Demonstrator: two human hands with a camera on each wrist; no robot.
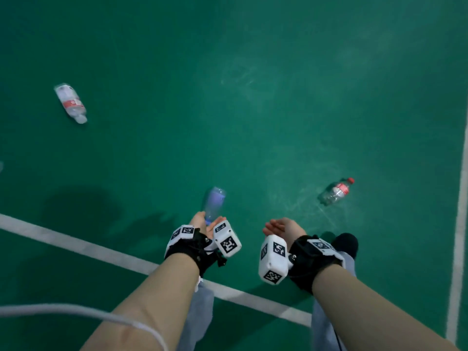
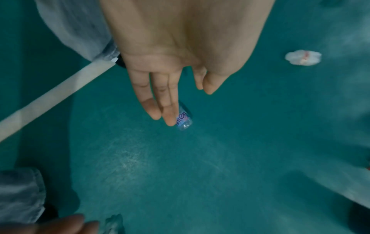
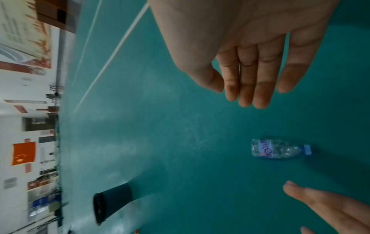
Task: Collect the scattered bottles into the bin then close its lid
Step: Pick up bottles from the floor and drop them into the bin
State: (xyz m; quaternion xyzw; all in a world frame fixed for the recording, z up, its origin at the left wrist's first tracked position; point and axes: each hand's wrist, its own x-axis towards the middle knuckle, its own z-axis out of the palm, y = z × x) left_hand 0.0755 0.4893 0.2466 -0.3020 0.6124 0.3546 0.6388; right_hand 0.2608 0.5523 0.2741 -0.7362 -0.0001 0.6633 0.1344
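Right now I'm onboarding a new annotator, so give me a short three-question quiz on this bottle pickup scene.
1. True or false: the left hand already holds the blue-label bottle.
2. Multiple choice: which bottle lies farthest from the hands in the head view? A) the blue-label bottle B) the red-cap bottle C) the white-cap bottle
3. Fill in: the dark bin shows only in the ___ wrist view.

Key:
1. False. In the right wrist view the bottle lies alone on the green floor, and both hands, the right hand too, are open with straight fingers.
2. C
3. right
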